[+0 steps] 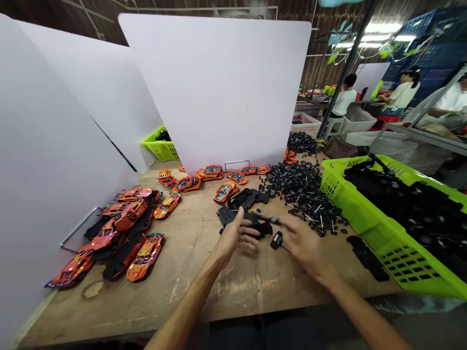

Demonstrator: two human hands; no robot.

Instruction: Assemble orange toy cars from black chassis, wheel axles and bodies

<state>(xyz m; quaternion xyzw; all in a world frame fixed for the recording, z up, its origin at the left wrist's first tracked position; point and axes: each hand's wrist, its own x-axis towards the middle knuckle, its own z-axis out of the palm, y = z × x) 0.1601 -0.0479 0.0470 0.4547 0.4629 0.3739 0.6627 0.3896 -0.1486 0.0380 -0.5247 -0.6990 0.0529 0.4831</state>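
My left hand (239,236) hangs with spread fingers over a black plastic toy car chassis (226,216), and seems to hold nothing. My right hand (301,243) is blurred, and a small black-headed mallet (277,240) sticks out from its fingers. Another black chassis (248,198) lies just behind them. To the right is a heap of black toy wheels on thin metal axles (302,194). Orange toy car bodies (146,257) lie in loose groups on the left, and more (224,192) lie along the back.
A wooden workbench (189,257) carries everything. A lime-green plastic basket (345,194) full of black parts stands at the right, and a smaller one (158,145) stands behind white partition boards (215,87). Co-workers (401,92) sit at the far right.
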